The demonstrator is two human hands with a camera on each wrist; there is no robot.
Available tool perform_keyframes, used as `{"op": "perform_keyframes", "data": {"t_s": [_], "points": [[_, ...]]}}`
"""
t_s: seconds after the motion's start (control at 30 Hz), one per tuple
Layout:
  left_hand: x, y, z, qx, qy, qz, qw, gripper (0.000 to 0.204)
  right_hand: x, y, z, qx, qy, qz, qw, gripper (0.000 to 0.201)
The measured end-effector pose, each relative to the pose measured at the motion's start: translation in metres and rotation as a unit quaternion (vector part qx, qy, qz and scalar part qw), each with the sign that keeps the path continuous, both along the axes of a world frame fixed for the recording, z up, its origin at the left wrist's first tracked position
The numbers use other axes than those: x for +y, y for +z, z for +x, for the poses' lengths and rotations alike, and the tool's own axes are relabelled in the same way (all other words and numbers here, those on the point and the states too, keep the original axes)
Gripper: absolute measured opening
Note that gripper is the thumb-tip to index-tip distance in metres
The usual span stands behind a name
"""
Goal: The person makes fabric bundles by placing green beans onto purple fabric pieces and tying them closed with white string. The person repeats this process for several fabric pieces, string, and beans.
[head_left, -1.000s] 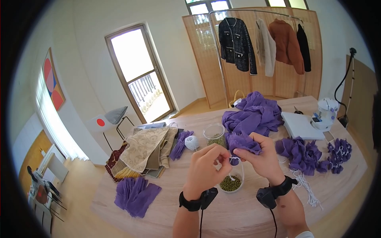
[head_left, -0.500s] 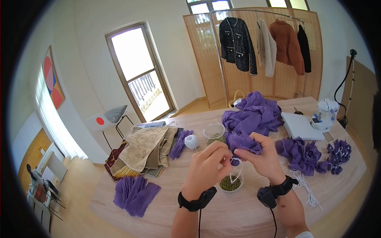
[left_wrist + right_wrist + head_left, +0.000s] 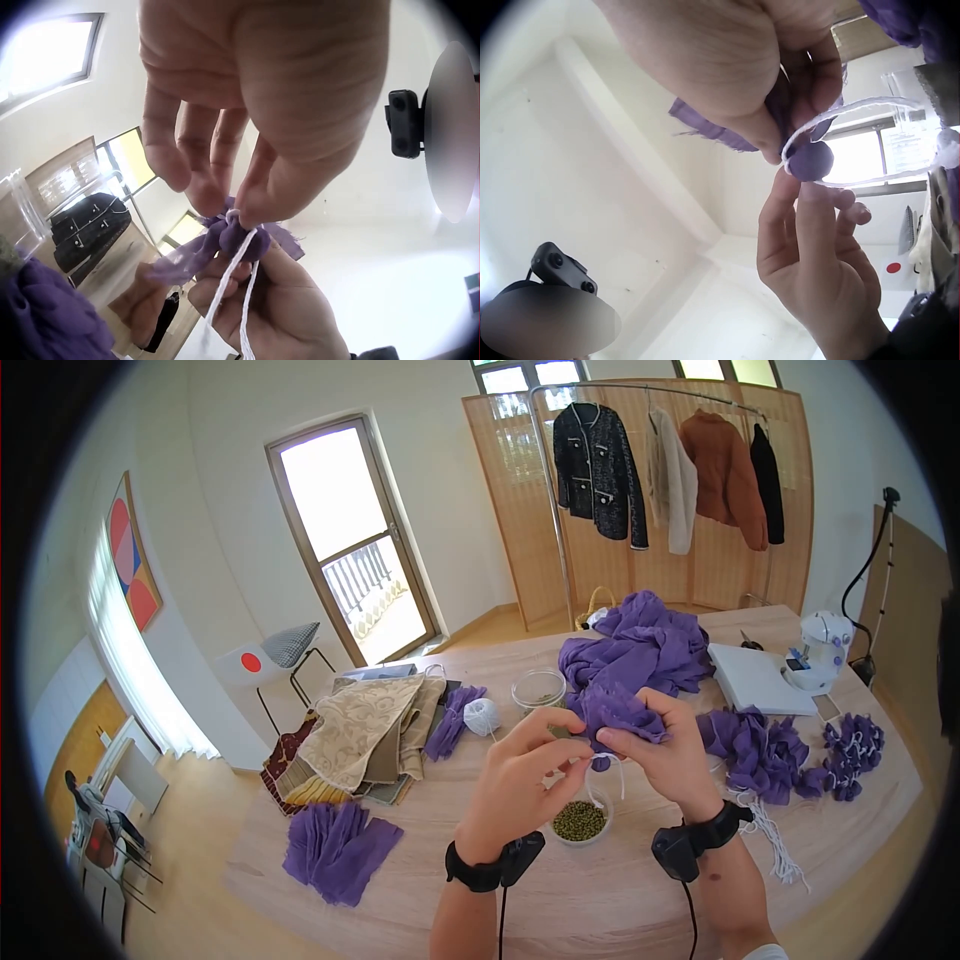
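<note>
The person appeared to be tying white cord (image 3: 231,290) around the neck of a small rounded pouch (image 3: 811,161) formed in a piece of purple cloth (image 3: 620,712). The left hand (image 3: 520,775) pinched the cord between thumb and index finger close to the knot, its other fingers loosely bent. The right hand (image 3: 668,748) gripped the gathered cloth, with its thumb pressed near the neck. The cloth hung above the table, over a clear bowl (image 3: 580,845) of mung beans (image 3: 578,820). The next move seemed to call for drawing the cord snug without letting the gathers slip.

On the wood-grain table (image 3: 400,930), a ball of white cord (image 3: 482,717) sat beside pleated purple fabric, near patterned fabric samples (image 3: 362,730) and a lidless-looking jar (image 3: 538,688). A purple heap (image 3: 640,640) lay beyond the hands; to its right stood a small white sewing machine (image 3: 825,645). Further back, jackets hung on a metal rack (image 3: 558,510) before a folding screen (image 3: 497,490), and a glazed door (image 3: 340,510) let in bright light.
</note>
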State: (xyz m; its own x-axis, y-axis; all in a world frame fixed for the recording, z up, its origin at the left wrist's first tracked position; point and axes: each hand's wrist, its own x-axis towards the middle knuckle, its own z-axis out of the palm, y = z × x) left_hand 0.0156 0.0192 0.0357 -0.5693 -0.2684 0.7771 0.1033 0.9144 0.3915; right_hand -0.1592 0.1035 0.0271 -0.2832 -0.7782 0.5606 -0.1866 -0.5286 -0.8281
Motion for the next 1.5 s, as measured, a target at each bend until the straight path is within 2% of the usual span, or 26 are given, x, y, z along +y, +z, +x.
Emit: {"op": "perform_keyframes", "data": {"t_s": [0.13,0.23,0.33,0.43,0.53,0.73,0.83,1.03,1.13,1.23,1.33,1.43,1.5], "points": [[0.001,0.002,-0.001,0.033,0.028,0.027,0.999,0.012,0.001,0.000,0.001,-0.007,0.005,-0.007,1.000,0.017],[0.001,0.001,-0.001,0.046,0.050,0.132,0.989,0.010,0.002,0.003,0.003,-0.020,-0.004,-0.016,1.000,0.017],[0.001,-0.007,-0.009,0.093,0.019,0.292,0.952,0.006,0.001,0.001,0.000,0.013,-0.021,-0.038,0.999,0.018],[0.002,-0.008,-0.013,0.091,-0.002,0.387,0.917,0.008,0.001,0.000,-0.002,0.055,-0.063,-0.070,0.994,0.018],[-0.003,-0.010,-0.013,0.077,-0.021,0.439,0.895,0.007,-0.001,-0.003,-0.004,0.041,-0.065,-0.071,0.995,0.018],[-0.003,-0.012,-0.012,0.082,-0.060,0.455,0.885,0.007,-0.003,-0.002,0.003,-0.023,-0.109,-0.076,0.991,0.016],[-0.002,-0.016,-0.016,0.138,-0.120,0.387,0.904,0.006,-0.005,-0.003,0.003,-0.041,-0.102,-0.064,0.992,0.016],[0.002,-0.012,-0.013,0.109,-0.176,0.372,0.905,0.015,-0.004,-0.004,-0.002,-0.008,-0.103,-0.060,0.993,0.014],[0.004,-0.006,-0.009,0.085,-0.204,0.368,0.903,0.017,-0.005,-0.003,-0.003,-0.040,-0.084,-0.053,0.994,0.013],[0.007,-0.002,-0.009,0.100,-0.132,0.362,0.917,0.018,-0.004,-0.003,-0.003,-0.110,-0.045,-0.081,0.990,0.012],[-0.002,-0.007,-0.008,0.121,-0.079,0.368,0.919,0.020,-0.005,-0.013,-0.010,-0.141,-0.012,-0.069,0.987,0.041],[-0.003,-0.008,-0.009,0.127,-0.042,0.383,0.914,0.020,-0.006,-0.015,-0.007,-0.154,-0.009,-0.093,0.984,0.036],[-0.006,-0.013,-0.011,0.113,-0.015,0.354,0.928,0.018,-0.006,-0.014,-0.005,-0.176,-0.002,-0.096,0.980,0.033]]}}
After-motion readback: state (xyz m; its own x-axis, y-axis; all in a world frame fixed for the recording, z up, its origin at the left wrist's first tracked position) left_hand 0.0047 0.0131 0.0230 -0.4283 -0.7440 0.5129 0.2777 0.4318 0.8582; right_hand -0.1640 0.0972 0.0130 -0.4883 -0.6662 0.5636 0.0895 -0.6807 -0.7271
